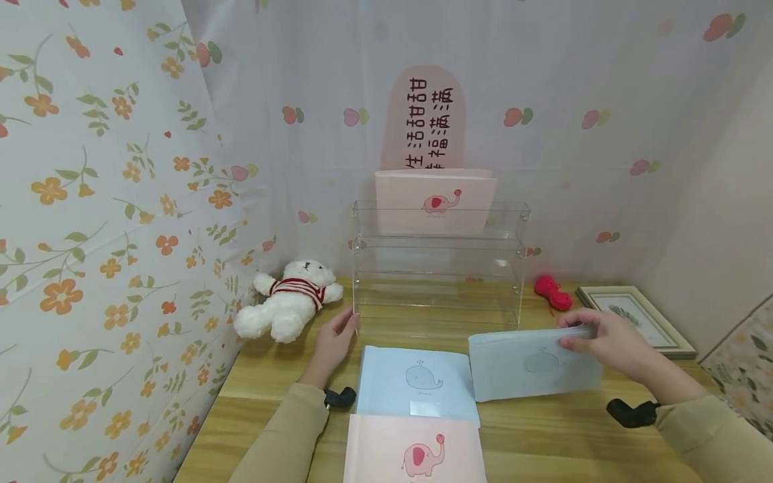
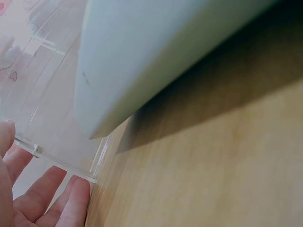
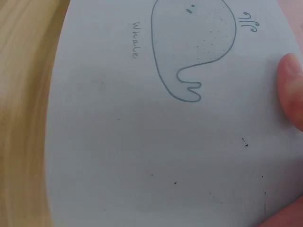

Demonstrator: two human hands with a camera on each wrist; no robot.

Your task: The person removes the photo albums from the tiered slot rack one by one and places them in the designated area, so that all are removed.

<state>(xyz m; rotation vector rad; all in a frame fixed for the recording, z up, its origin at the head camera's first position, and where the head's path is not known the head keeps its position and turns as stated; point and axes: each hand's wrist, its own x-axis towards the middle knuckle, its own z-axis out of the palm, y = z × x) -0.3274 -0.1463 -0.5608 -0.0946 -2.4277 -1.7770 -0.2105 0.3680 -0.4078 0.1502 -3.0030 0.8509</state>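
My right hand [image 1: 606, 339] pinches a pale blue notebook [image 1: 513, 372] by its upper right edge, thumb in front. The notebook is tilted above the table, and its whale drawing and the word "Whale" show up close on the cover [image 3: 118, 118] in the right wrist view. Beside the clear acrylic rack [image 1: 435, 315], my left hand [image 1: 331, 342] touches the lower left side panel; its fingers [image 2: 45, 189] lie extended along the panel edge. A pink elephant notebook [image 1: 404, 201] stands in the rack's top tier.
Another blue whale notebook [image 1: 386, 376] lies before the rack, with a pink elephant notebook [image 1: 374, 449] nearer me. A white teddy bear [image 1: 296, 302] lies left. Red yarn [image 1: 552, 293] and a picture frame [image 1: 640, 318] are right, on the wooden table [image 1: 543, 443]. Patterned curtains hang behind.
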